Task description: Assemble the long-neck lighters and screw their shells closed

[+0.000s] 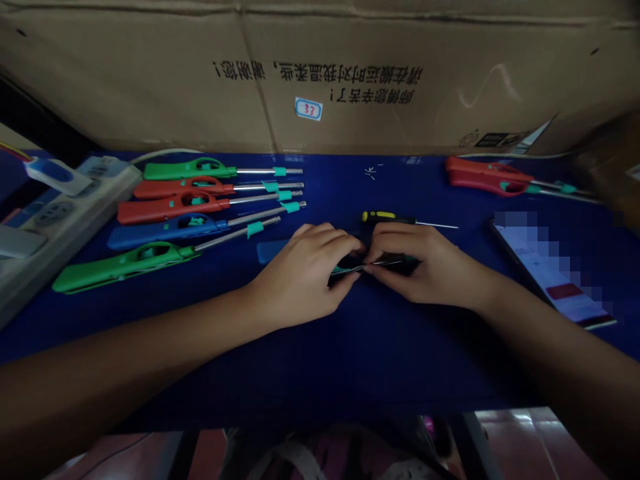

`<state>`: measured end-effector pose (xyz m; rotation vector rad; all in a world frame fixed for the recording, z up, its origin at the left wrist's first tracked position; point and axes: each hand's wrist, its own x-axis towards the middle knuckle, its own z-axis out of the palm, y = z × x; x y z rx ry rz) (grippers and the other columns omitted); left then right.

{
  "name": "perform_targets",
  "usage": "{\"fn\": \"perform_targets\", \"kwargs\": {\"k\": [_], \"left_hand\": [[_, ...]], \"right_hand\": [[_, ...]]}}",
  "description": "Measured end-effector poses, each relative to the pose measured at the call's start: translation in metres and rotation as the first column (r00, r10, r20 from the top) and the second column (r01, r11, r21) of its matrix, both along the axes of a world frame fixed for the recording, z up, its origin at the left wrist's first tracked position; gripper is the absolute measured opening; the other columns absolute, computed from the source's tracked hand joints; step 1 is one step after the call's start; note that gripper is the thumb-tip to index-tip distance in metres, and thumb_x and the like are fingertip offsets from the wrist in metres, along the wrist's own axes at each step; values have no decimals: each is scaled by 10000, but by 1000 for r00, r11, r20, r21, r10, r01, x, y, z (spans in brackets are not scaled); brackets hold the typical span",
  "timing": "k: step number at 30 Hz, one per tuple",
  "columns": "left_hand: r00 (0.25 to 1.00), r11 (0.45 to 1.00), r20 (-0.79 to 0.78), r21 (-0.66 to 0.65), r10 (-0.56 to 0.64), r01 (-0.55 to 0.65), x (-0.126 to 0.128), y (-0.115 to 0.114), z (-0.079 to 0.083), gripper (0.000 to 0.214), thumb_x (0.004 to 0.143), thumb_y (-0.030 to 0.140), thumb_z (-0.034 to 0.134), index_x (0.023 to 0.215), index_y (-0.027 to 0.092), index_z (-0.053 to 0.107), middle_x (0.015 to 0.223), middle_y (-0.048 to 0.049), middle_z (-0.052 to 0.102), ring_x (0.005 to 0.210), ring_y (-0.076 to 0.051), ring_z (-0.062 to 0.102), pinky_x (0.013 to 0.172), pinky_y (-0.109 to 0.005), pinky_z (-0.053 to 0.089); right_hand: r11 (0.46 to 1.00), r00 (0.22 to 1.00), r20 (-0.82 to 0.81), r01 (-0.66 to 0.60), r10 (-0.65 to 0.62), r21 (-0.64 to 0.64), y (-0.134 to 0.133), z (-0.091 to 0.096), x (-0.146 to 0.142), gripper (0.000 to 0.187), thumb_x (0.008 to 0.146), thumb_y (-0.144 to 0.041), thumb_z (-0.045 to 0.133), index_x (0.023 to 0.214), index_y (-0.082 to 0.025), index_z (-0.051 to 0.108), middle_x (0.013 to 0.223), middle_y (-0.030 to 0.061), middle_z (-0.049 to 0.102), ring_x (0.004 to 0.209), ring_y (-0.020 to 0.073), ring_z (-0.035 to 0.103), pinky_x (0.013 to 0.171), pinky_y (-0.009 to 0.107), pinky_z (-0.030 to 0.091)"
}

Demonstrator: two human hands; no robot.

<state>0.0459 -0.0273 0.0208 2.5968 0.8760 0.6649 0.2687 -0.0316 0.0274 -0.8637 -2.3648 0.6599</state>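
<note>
My left hand [310, 267] and my right hand [425, 263] meet at the middle of the blue table, fingertips almost touching. Both are closed in a pinch on a slim long-nosed gas lighter, mostly covered by the fingers. A blue handle end [269, 252] shows left of my left hand and seems to belong to it. Bits of teal and a thin shiny edge show between the fingers; the exact part gripped is hidden. Just behind my right hand lies a black and yellow screwdriver [387, 217], its shaft pointing right.
Several green, red and blue lighters, like this green one [130, 265], lie at left beside a power strip [65, 213]. Small pale pins [371, 173] lie behind the screwdriver. Red lighters [490, 177] and a phone [550, 273] are at right. A cardboard box [200, 100] stands behind.
</note>
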Motion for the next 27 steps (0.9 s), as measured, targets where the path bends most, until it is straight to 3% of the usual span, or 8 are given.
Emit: {"fn": "perform_targets", "kwargs": {"k": [7,12,17,27], "left_hand": [[1000,999,14,-40,10,-10,-2,1,-1,212,871,189,689,1076,178,640,1039,-42,716,999,-228,652,883,-384,446],[999,999,36,-43,1,0,-3,2,-1,208,874,194,694,1078,190,653,1048,-26,727,1007,-211,657,897,-381,448],[998,999,62,-35,-10,12,-3,2,-1,163,870,180,698,1031,206,682,1007,-4,753,978,-201,677,891,-376,452],[994,999,105,10,-42,41,-3,2,-1,52,884,189,682,919,211,714,947,11,772,904,-175,691,873,-349,466]], "right_hand": [[997,998,-56,-19,15,-71,3,3,3,99,898,-149,689,812,-195,709,812,24,669,747,137,654,717,264,512],[990,997,-68,-49,41,-129,3,7,8,116,903,-148,675,906,-207,775,889,39,732,802,141,699,749,257,540],[993,999,-13,-31,30,-117,2,13,12,199,914,-142,637,966,-237,804,931,46,744,837,153,711,773,267,546],[991,1000,18,-4,6,-136,2,16,11,174,898,-130,650,934,-221,794,906,42,737,820,149,701,770,266,542]]}}
